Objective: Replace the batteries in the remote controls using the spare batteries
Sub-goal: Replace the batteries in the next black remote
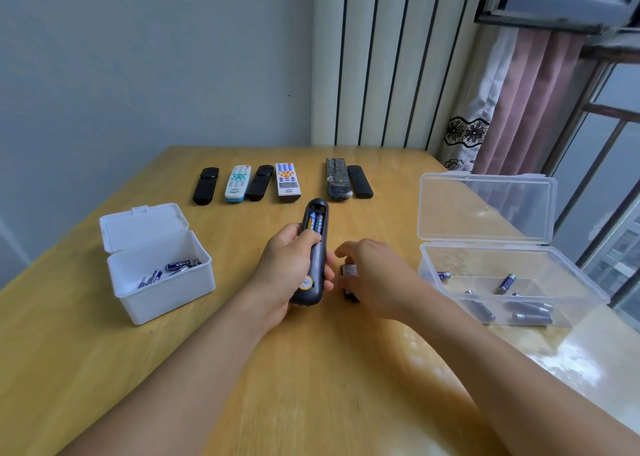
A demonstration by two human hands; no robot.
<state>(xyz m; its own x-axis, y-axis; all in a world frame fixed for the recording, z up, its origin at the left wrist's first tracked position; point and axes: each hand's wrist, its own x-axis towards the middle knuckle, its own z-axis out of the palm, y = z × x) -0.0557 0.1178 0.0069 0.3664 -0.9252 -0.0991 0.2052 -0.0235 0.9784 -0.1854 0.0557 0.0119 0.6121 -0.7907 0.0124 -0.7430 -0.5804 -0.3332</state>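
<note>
My left hand (287,268) grips a dark grey remote (313,254) face down above the table, its battery bay uncovered with two blue batteries (314,221) inside. My right hand (372,275) reaches down just right of it, fingers curled around the black battery cover (349,275) that lies on the table. An open white box (159,275) at the left holds several blue batteries (176,267). An open clear box (512,282) at the right holds several more batteries (505,284).
Several remotes lie in a row at the far side of the wooden table (242,369): black ones (205,186), white ones (238,182) (287,182), and a dark pair (346,180). A wall, curtain (512,109) and window stand behind and to the right.
</note>
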